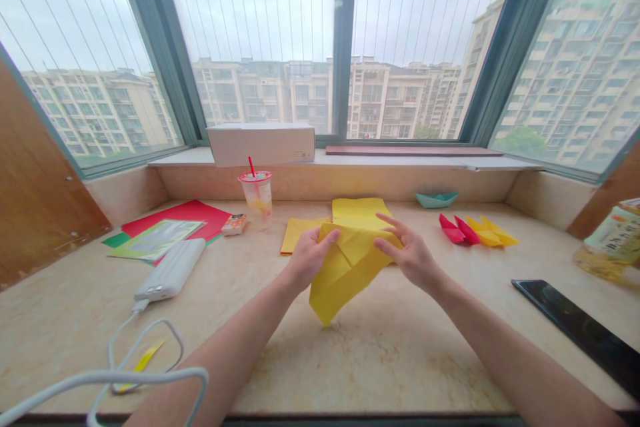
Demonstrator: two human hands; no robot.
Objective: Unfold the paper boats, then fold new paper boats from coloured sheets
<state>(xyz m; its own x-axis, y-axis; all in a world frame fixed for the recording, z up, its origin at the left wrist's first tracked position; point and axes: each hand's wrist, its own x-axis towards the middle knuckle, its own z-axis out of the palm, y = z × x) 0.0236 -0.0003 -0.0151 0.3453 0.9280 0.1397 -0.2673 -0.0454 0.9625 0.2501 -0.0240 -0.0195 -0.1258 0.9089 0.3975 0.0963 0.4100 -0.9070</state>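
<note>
A sheet of yellow paper [350,267] with crease lines is tilted above the counter, one corner hanging low. My left hand [309,258] grips its upper left edge, thumb on the front and fingers partly hidden behind. At the sheet's right edge is my right hand [413,253], fingers apart and stretched out, its thumb lying against the paper. Behind the hands lie a flat yellow sheet [357,210] and a folded stack of yellow-orange paper [295,233].
Right: a teal paper boat [437,200], red folded paper [459,231], yellow folded paper [491,233], a phone [575,323] and a bottle [613,247]. Left: a drink cup [257,197], small box [234,224], red paper [175,217], white power bank [173,270] and cable [150,377].
</note>
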